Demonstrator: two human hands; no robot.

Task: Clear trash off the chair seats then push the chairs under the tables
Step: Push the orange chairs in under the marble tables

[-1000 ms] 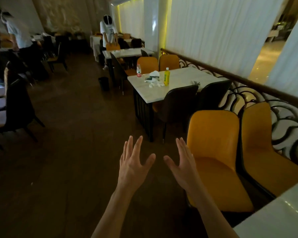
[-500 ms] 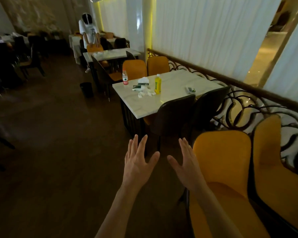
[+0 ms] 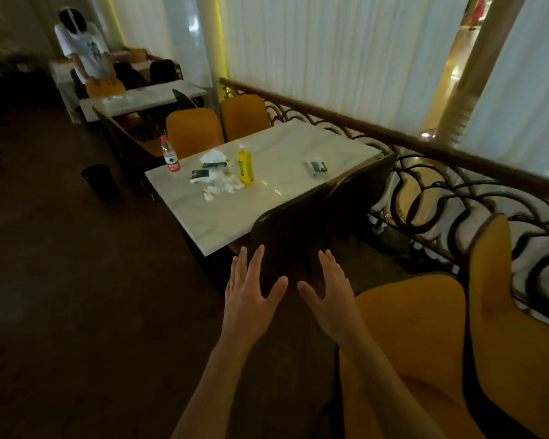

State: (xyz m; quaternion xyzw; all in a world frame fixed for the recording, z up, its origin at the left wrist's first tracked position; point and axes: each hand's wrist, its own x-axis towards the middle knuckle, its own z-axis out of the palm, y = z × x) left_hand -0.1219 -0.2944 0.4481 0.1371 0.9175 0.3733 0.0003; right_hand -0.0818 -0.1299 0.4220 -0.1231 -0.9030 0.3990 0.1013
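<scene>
My left hand (image 3: 249,288) and my right hand (image 3: 332,294) are stretched out side by side, fingers spread, holding nothing. Both are in front of the dark back of a chair (image 3: 293,229) tucked against the near edge of a white marble table (image 3: 286,198); whether they touch it is unclear. A second dark chair (image 3: 360,191) stands to its right at the same edge. On the table lie crumpled tissues (image 3: 224,185), small packets (image 3: 200,174), a yellow bottle (image 3: 245,166) and a red-labelled bottle (image 3: 169,154). The seats of these chairs are hidden.
Two orange chairs (image 3: 419,353) stand close at my right. Two more orange chairs (image 3: 194,131) face the table's far side. A metal railing (image 3: 457,191) runs along the right. A dark bin (image 3: 99,180) stands on the floor left of the table. A person (image 3: 86,52) stands at a further table.
I have moved forward toward the marble table. My open hands, earlier over bare floor, are now at the back of the near dark chair.
</scene>
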